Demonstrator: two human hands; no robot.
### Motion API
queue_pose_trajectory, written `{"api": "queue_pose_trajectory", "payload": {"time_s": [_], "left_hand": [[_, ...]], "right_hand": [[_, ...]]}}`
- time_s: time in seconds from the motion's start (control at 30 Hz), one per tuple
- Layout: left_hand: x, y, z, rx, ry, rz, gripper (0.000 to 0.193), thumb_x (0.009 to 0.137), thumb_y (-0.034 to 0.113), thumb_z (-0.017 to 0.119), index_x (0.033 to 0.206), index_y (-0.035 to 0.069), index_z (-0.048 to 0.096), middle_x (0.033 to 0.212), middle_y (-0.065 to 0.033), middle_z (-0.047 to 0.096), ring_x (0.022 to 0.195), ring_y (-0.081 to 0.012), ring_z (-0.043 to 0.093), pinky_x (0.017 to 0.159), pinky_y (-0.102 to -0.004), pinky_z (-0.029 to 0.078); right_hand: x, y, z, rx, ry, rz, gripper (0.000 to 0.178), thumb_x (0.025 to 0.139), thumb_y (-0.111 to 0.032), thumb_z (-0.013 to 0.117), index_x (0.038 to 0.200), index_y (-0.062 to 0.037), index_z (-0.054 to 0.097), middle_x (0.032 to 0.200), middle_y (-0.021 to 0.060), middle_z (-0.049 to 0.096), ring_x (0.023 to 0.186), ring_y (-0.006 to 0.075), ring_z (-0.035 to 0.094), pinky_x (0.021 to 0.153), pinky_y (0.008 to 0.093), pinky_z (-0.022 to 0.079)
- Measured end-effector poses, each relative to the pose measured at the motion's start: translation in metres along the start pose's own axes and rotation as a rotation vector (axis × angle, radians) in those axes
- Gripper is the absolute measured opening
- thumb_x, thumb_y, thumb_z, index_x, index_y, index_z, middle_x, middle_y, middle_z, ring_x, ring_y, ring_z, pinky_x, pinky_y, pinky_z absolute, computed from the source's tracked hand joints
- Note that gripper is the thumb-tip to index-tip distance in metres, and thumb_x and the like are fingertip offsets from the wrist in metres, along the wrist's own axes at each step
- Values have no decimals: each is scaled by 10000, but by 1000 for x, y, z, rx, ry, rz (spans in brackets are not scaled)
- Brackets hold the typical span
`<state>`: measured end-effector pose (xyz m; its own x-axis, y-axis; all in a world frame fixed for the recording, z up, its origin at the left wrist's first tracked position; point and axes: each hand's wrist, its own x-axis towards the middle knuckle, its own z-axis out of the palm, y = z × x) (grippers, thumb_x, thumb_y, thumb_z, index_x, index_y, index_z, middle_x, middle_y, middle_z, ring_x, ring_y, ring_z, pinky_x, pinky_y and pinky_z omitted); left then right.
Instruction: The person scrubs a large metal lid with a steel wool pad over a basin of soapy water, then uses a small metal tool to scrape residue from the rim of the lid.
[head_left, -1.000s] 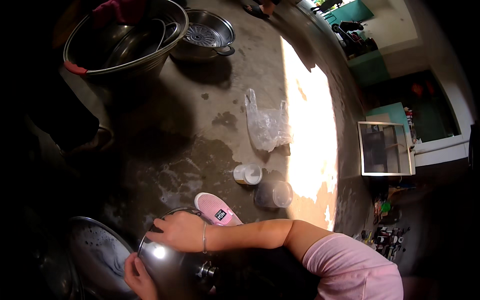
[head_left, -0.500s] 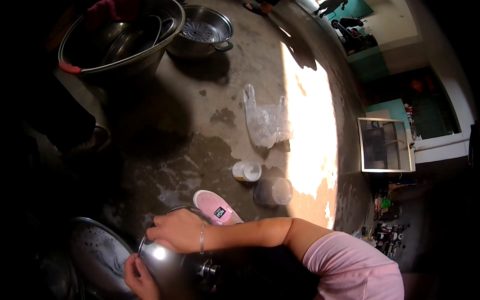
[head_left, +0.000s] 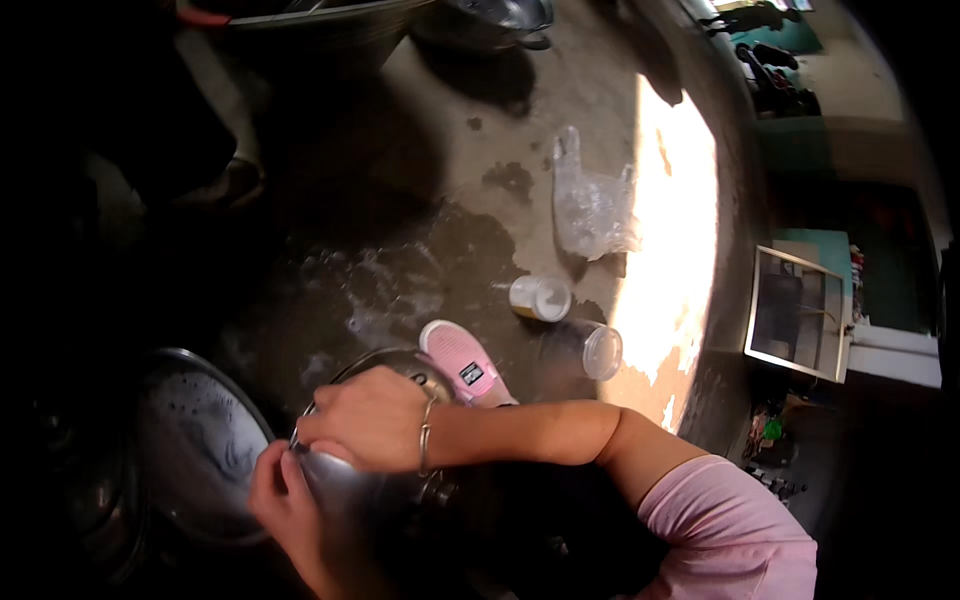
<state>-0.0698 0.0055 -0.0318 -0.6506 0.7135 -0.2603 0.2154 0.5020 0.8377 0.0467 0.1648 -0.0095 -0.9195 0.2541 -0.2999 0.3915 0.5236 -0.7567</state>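
A shiny, curved steel pot lid (head_left: 345, 492) is tilted between my hands at the lower left, with a metal fitting on its near side. My left hand (head_left: 285, 495) pinches the lid's left edge between thumb and fingers. Over its upper part lies my right hand (head_left: 370, 418), fingers curled at the rim, a bracelet on the wrist. Whether a cloth is under the right palm I cannot tell. Just left stands a metal basin (head_left: 205, 440) with sudsy water. Behind my right hand shows the rim of another steel vessel (head_left: 385, 358), mostly hidden.
Beyond my pink shoe (head_left: 465, 362) stand a white jar (head_left: 540, 298) and a clear plastic tub (head_left: 600, 352). A plastic bag (head_left: 592, 212) lies on the wet concrete floor. A large tub (head_left: 330, 15) and a steamer pot (head_left: 480, 22) stand farther off. A person's dark-clad leg (head_left: 185, 130) is at left.
The view has shifted, so floor things sit higher and farther right. My hands have come closer together at the lid's edge, and the right hand now covers more of its rim.
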Motion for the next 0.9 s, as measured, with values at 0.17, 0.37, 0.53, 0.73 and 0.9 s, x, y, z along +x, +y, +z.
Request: {"api": "queue_pose_trajectory", "payload": {"time_s": [0.17,0.37,0.53,0.73,0.9], "left_hand": [[10,-8,14,-71,-33,49,121,860,56,601,947,-8,654,804,-140,669,692,-204,631,649,-281,478],[9,-15,-4,-21,-5,11,108,841,59,612,929,12,655,768,-132,658,642,-180,617,607,-265,468],[8,-22,-5,-75,-17,29,112,846,47,604,934,1,656,735,-108,643,630,-141,592,599,-253,459],[14,-23,-2,-107,-40,14,111,857,45,597,932,-13,655,705,-61,627,624,-76,539,567,-225,421],[14,-26,-2,-95,-17,-14,103,856,43,598,925,-7,656,681,-41,618,616,-56,520,544,-223,404]], "right_hand": [[-12,18,-30,-272,154,38,108,822,-245,657,906,-196,705,740,8,621,649,217,632,539,315,487],[-1,6,6,-231,243,-16,77,819,-232,649,879,-197,683,700,19,590,605,241,605,506,348,459],[3,11,0,-135,189,-72,84,801,-230,664,866,-183,689,699,22,593,634,251,607,529,350,464],[5,18,-2,-215,213,-22,50,787,-209,658,808,-174,689,702,22,611,665,253,622,545,359,475],[11,17,5,-226,235,-44,61,785,-205,637,799,-164,681,701,28,610,668,257,625,545,365,481]]}}
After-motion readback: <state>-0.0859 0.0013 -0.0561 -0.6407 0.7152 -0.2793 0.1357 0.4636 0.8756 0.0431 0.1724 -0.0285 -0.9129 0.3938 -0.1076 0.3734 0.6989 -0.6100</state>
